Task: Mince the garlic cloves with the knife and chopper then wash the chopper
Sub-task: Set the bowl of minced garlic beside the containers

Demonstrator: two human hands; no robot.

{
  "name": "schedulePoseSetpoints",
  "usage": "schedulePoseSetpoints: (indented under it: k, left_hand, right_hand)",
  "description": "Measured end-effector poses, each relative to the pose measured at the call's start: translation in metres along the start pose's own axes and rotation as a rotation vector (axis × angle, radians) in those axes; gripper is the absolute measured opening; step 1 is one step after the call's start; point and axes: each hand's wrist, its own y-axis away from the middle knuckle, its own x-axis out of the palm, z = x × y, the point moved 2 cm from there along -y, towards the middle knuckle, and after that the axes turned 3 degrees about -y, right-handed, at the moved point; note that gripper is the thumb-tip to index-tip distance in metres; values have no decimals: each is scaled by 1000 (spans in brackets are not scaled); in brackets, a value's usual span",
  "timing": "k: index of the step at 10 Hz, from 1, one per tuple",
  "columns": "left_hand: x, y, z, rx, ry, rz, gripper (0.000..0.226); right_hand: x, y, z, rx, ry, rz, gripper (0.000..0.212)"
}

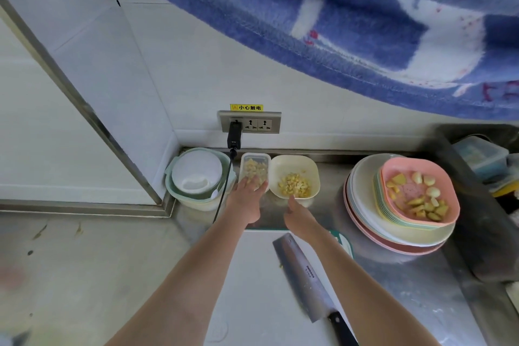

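So both your hands were out at the back of the counter, and the knife (306, 278) lay idle on the board (252, 289), blade flat, handle toward you. Your left hand (247, 199) rested over the near end of the clear tub (254, 167), fingers spread fairly straight across its rim and onto the chopped garlic (254, 168) inside; it looked like pressing or steadying more than a real grip, though I couldn't tell whether the fingertips dipped in. Your right hand (299, 215) reached for the cream bowl (295, 175), just beside the tub, which held more chopped garlic, and its fingers looked loose, tip touching or nearly touching the near rim, grasping nothing I could see. Whole cloves (421, 185) waited well apart in the pink dish (418, 191) on the plate stack (393, 233) to the right. My read was that you were gathering the chopped batches, so the move to do well was to get a firm hold on a container's wall before lifting, thumb outside, fingers under the lip, not palm on top. The black cable (224, 191) hung right by your left wrist, so drawing the tub straight back toward the board would have kept clear of it. The round chopper tub (196, 174) sat in the corner, still to be washed by the look of things.
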Motion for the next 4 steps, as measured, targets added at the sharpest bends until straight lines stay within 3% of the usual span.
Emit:
schedulePoseSetpoints:
  k: [2, 3, 4]
  left_hand:
    - [5, 14, 1, 84, -93, -21, 86]
    - [-8, 35, 3, 157, -79, -58, 80]
    - [-36, 56, 6, 203, 89, -215, 60]
  right_hand:
    - [-8, 12, 3, -31, -92, -93, 53]
    - [-10, 13, 9, 12, -63, -62, 50]
    - [-12, 23, 20, -64, -75, -136, 30]
